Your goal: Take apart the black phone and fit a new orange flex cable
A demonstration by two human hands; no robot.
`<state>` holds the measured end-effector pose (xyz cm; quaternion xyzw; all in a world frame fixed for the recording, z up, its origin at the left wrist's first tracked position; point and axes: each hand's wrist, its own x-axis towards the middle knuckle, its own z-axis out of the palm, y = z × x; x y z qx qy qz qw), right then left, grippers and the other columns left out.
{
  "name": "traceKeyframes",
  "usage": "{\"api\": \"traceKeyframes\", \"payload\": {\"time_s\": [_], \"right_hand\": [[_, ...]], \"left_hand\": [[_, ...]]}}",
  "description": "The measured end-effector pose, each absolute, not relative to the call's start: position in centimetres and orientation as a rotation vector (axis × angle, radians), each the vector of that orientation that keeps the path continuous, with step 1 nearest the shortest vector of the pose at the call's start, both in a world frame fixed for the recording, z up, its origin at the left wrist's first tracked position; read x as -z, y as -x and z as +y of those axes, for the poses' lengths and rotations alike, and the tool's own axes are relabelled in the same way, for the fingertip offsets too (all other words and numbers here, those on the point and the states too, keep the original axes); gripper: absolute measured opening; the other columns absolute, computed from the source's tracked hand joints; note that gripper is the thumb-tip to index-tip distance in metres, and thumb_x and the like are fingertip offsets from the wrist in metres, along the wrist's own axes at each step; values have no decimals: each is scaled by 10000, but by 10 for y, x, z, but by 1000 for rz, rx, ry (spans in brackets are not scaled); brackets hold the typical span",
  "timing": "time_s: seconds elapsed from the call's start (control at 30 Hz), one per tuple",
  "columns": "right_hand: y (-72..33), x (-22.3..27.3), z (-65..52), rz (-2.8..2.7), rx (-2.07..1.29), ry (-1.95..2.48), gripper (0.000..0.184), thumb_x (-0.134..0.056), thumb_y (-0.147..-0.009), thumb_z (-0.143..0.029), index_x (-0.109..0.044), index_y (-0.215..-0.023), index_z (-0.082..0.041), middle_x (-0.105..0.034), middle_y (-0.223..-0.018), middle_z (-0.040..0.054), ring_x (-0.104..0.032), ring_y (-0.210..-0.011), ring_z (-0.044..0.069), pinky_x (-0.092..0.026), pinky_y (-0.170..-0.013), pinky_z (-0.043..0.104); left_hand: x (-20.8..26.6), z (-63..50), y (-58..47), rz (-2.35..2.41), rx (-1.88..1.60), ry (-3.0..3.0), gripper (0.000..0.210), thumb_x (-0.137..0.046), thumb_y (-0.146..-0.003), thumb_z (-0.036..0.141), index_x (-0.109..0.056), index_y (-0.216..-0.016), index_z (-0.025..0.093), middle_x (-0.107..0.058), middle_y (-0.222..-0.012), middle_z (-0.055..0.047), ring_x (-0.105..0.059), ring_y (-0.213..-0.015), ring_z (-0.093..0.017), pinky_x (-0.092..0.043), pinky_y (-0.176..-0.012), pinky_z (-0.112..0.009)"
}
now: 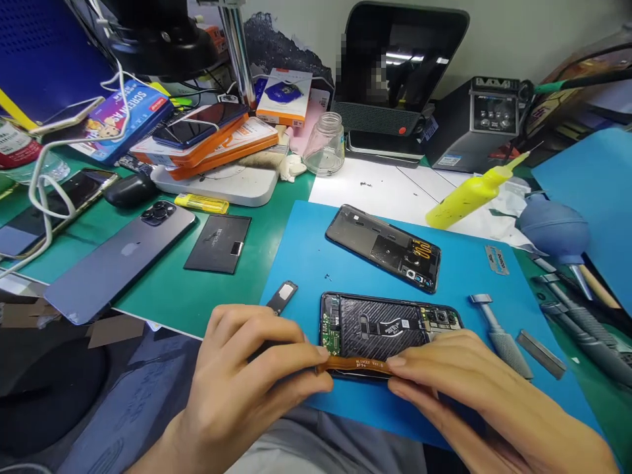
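Note:
An orange-brown flex cable [363, 364] with white print is stretched between my two hands, above the near edge of an opened phone [380, 326]. My left hand [257, 368] pinches its left end between thumb and fingers. At its right end, my right hand [459, 375] pinches it the same way. The phone lies on a blue mat [301, 263], showing a black battery, a green board at the left and cameras at the right; my right hand hides part of its near right corner. A small speaker module [283, 297] lies just beyond my left hand.
Beyond the phone lies a removed back cover [385, 247]. To the right are a razor blade [496, 260], a knurled tool [501, 336], a yellow bottle [476, 191] and a blue air blower [555, 227]. A grey phone [123, 257] and black panel [218, 243] lie left.

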<state>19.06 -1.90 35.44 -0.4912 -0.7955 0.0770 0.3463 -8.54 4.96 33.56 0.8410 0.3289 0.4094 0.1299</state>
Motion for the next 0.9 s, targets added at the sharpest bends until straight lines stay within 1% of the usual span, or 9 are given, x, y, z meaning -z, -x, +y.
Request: {"api": "traceKeyframes", "payload": {"time_s": [0.17, 0.27, 0.43, 0.57, 0.63, 0.73, 0.9], "right_hand": [[-192, -352, -22, -1989, -256, 1288, 191, -771, -1090, -179, -751, -1254, -274, -836, -1087, -28, -807, -1019, 133, -619, -1047, 232], [-192, -352, -24, -1945, -319, 1282, 241, -806, -1059, -143, -761, -1259, -270, -835, -1107, -34, -802, -1039, 123, -605, -1052, 222], [-188, -355, -25, -1882, -312, 1291, 258, -846, -1024, -123, -773, -1229, -262, -831, -1081, -35, -801, -999, 127, -617, -1009, 233], [-184, -356, -25, -1813, -311, 1325, 299, -856, -994, -86, -784, -1219, -268, -835, -1061, -27, -804, -946, 156, -645, -917, 274], [-183, -356, -27, -1799, -303, 1331, 306, -853, -988, -72, -788, -1213, -269, -840, -1055, -21, -806, -938, 172, -649, -895, 300], [-182, -353, -29, -1767, -295, 1347, 303, -861, -987, -77, -794, -1202, -280, -836, -1051, -15, -800, -959, 189, -642, -901, 327], [-180, -351, -29, -1734, -310, 1340, 343, -878, -965, -70, -801, -1214, -293, -829, -1028, -13, -790, -939, 198, -640, -839, 335]], "left_hand": [[-333, 49, 82, 1011, -1235, -2456, 55, -774, -1143, 257, -811, -1102, 263, -817, -955, 39, -689, -953, -167, -490, -926, -340], [-330, 47, 80, 1044, -1265, -2431, 61, -758, -1154, 246, -801, -1113, 261, -810, -952, 33, -678, -958, -172, -467, -925, -363], [-328, 45, 80, 1045, -1263, -2422, 44, -766, -1154, 268, -800, -1128, 281, -822, -954, 37, -699, -938, -177, -447, -917, -396], [-327, 43, 80, 1094, -1280, -2371, 97, -755, -1157, 263, -817, -1122, 329, -829, -956, 43, -715, -925, -204, -446, -917, -441], [-327, 42, 80, 1111, -1284, -2362, 112, -757, -1153, 254, -820, -1127, 342, -830, -961, 42, -723, -930, -212, -447, -919, -453], [-328, 43, 80, 1085, -1263, -2388, 85, -774, -1140, 252, -816, -1135, 326, -832, -976, 40, -737, -931, -216, -443, -916, -454], [-331, 46, 77, 1096, -1230, -2428, 84, -746, -1154, 249, -808, -1111, 286, -818, -984, 7, -712, -987, -233, -429, -949, -446]]}}
